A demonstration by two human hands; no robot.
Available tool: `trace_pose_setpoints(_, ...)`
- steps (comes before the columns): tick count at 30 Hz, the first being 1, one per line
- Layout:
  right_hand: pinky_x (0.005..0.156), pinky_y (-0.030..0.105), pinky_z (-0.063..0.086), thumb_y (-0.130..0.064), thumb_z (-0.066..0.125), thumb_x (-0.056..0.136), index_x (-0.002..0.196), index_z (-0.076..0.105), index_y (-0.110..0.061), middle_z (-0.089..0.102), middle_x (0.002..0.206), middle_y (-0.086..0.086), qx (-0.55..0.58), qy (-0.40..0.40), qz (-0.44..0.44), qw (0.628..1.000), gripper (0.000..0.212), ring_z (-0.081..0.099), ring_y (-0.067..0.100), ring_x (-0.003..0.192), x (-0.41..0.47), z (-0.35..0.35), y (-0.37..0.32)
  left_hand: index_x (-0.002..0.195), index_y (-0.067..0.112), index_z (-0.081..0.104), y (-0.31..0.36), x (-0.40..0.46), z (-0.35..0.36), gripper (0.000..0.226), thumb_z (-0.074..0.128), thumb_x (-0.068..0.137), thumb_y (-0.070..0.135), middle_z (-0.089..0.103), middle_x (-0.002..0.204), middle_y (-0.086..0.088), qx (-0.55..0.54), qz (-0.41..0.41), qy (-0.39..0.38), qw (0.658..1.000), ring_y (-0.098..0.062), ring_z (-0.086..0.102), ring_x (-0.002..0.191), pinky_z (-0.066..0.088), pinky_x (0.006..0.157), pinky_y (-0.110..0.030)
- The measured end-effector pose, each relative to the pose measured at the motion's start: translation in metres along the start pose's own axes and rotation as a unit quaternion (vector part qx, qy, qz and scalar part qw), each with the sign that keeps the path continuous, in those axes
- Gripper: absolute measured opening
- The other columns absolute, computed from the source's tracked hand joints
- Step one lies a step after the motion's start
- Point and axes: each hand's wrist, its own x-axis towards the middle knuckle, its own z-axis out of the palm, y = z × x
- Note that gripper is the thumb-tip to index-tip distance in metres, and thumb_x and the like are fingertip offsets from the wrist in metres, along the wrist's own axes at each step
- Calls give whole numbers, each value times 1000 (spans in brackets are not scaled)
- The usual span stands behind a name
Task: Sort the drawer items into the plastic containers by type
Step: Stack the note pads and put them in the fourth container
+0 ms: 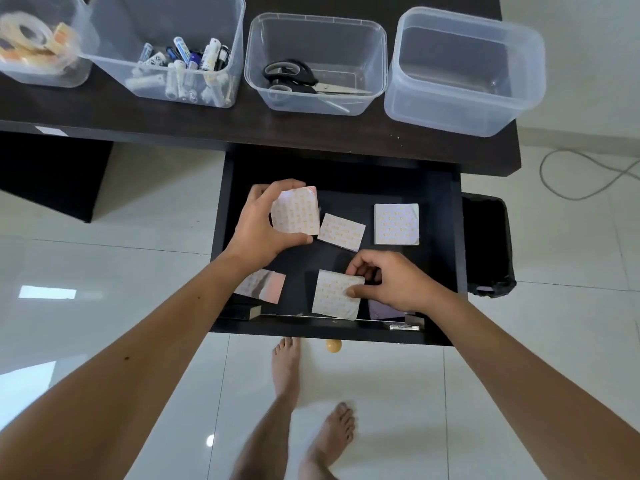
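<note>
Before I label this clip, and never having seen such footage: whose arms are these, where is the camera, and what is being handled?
No machine here: a person wears one wide-angle camera on the head, looking down at their own bare arms.

The left hand grips a square patterned paper pad; the right hand pinches a similar pad. Both are over the open black drawer, where more pads lie.

On the dark desk stand clear plastic containers: one with tape rolls, one with white batteries, one with black-handled scissors, and one empty container.
</note>
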Motion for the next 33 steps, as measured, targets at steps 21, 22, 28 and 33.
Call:
trace_pose_setpoints(21,75,39,67,-12,72,100,120,73,-19,76,113,7,229,133,-23,964,22,79,17,100,9,-28,-37,133,42,60,5,-19,6,88,97,64,4,63,133,11,-140,-7,-127,982,-16,59,127,63,94,-47)
trace_pose_setpoints(22,74,36,66,-13,73,99,120,74,-20,76,113,6,221,139,-22,965,22,79,16,99,11,-27,-38,135,41,59,6,-19,5,88,97,65,3,63,134,12,-141,-4,-140,980,-14,59,129,63,95,-47)
trace_pose_setpoints(28,78,38,68,-17,75,99,121,75,-22,76,110,1,192,162,-13,968,23,78,14,99,20,-19,-42,145,38,51,4,-20,1,90,87,75,-7,61,137,7,-171,11,-195,966,-17,57,134,61,100,-45)
trace_pose_setpoints(33,75,42,69,-13,80,94,114,76,-20,75,108,4,220,176,-18,959,22,79,18,96,22,-12,-47,143,35,49,3,-20,9,85,90,76,2,62,136,3,-227,-17,-196,954,-19,59,134,60,101,-46)
